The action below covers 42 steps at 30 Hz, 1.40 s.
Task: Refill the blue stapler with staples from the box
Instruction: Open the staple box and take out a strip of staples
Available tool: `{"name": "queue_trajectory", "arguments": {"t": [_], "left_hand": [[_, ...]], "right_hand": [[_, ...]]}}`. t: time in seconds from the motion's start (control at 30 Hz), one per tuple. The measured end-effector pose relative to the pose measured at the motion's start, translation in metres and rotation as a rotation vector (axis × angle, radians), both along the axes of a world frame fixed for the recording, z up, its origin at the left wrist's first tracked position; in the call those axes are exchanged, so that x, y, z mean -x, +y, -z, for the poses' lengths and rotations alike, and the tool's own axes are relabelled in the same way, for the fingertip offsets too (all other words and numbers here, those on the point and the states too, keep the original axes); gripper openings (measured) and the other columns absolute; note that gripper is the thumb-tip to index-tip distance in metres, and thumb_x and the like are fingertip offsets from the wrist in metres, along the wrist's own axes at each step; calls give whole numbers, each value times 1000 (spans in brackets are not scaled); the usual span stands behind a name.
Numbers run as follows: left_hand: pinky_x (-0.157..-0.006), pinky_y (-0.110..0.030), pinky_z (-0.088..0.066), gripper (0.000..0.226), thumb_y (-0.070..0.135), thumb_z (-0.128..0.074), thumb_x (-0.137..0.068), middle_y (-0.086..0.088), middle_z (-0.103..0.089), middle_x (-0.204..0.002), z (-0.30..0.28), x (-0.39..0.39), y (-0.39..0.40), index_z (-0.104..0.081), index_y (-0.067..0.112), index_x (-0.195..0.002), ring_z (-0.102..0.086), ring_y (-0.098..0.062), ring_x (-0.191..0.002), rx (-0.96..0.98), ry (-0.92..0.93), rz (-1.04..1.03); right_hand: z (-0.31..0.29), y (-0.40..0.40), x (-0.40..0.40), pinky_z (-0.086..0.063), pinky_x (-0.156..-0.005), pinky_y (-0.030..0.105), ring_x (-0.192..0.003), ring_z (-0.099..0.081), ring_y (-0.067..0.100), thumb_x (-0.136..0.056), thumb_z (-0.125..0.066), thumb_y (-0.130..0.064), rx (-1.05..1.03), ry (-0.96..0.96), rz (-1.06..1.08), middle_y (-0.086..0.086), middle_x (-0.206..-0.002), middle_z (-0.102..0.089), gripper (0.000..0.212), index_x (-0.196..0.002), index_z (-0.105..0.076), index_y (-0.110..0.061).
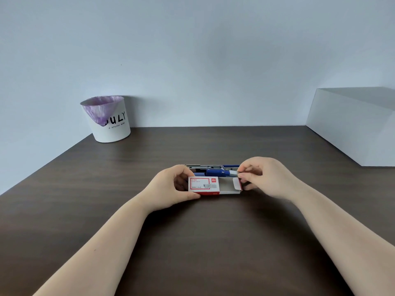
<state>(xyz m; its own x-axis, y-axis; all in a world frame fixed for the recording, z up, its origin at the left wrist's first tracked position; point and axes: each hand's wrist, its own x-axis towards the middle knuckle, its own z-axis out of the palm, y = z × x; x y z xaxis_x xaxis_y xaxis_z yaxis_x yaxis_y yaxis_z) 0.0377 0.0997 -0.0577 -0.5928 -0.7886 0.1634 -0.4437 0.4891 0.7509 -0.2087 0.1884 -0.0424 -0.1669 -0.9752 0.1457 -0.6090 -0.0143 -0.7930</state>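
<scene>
A small red and white staple box (204,186) lies on the dark wooden table (192,242), its inner tray (227,187) slid out to the right. My left hand (173,186) grips the sleeve of the box at its left end. My right hand (264,178) pinches the right end of the tray, where a small silvery piece shows between the fingertips; whether it is a staple strip I cannot tell. Just behind the box lies the blue stapler (215,170), swung open, with its metal staple channel (204,166) facing up. Both hands partly hide it.
A white paper bin (111,124) with a purple liner stands at the table's far left corner against the wall. A large white box (354,127) occupies the far right side.
</scene>
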Motion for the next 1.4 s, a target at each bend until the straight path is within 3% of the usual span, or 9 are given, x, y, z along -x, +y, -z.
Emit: {"name": "queue_trajectory", "arguments": {"t": [0.2, 0.33, 0.57, 0.77, 0.93, 1.0, 1.1, 1.2, 1.4], "left_hand": [[-81, -32, -59, 38, 21, -86, -64, 5, -75, -90, 1, 1, 0, -62, 19, -93, -71, -11, -79, 10, -2, 6], [-76, -21, -55, 37, 23, -86, -63, 12, -73, -85, 1, 2, 0, -64, 18, -93, -66, 3, -72, 24, -18, 17], [-79, -15, -52, 42, 35, -85, -62, 10, -73, -97, 4, 5, -1, -68, 28, -100, -67, -7, -86, 73, -106, 7], [-81, -22, -53, 42, 34, -84, -63, 8, -72, -95, 1, 5, 0, -68, 30, -101, -67, -12, -85, 66, -116, -7], [-71, -8, -48, 51, 35, -84, -62, 20, -65, -91, 1, 5, 1, -60, 41, -107, -58, 0, -72, 90, -94, 24], [-71, -13, -50, 50, 36, -83, -64, 17, -64, -95, 0, 4, 2, -58, 45, -107, -57, -2, -69, 102, -43, 5], [-74, -22, -52, 30, 33, -74, -76, 11, -67, -93, -2, 2, 2, -64, 35, -104, -60, -8, -72, 106, 87, -98], [-74, -22, -49, 7, 29, -63, -86, 8, -68, -83, -4, 2, -1, -67, 29, -92, -60, -11, -74, 68, 206, -223], [-74, -25, -46, 13, 26, -55, -91, 1, -70, -84, 1, 1, -17, -68, 22, -87, -66, -21, -84, 54, 192, -394]], "right_hand": [[3, -1, -9, -60, -72, 23, -76, -74, 15, -87, -60, -3, -14, -104, -62, 10, -93, -71, 11, -87, -65, -13], [6, -3, -14, -60, -80, 29, -79, -74, 17, -87, -60, -4, -27, -105, -100, 9, -97, -73, 11, -88, -64, -14], [6, -2, -21, -55, -87, 30, -81, -74, 12, -88, -59, -10, -22, -29, -149, 1, -97, -75, 12, -87, -63, -21], [2, -1, -22, -48, -75, 7, -77, -71, 1, -89, -59, -15, -7, 63, -146, -4, -93, -75, 9, -89, -62, -23], [2, 1, -22, -48, -74, 11, -72, -69, 0, -89, -60, -15, 20, 130, -138, -6, -87, -74, 13, -86, -61, -28], [-1, 2, -20, -47, -66, 5, -66, -67, 0, -89, -59, -15, 51, 157, -105, -7, -86, -73, 13, -87, -61, -28], [-10, 1, -17, -43, -59, 0, -66, -65, 0, -90, -57, -16, 109, 196, -40, -8, -85, -70, 9, -90, -61, -24], [-23, -4, -13, -46, -61, 6, -65, -64, 2, -90, -57, -16, 146, 241, 0, -10, -86, -69, 10, -90, -61, -25], [-30, -28, -25, -49, -81, 31, -87, -61, 19, -92, -52, -16, 80, 529, -73, 3, -95, -69, 12, -96, -63, -12]]}}
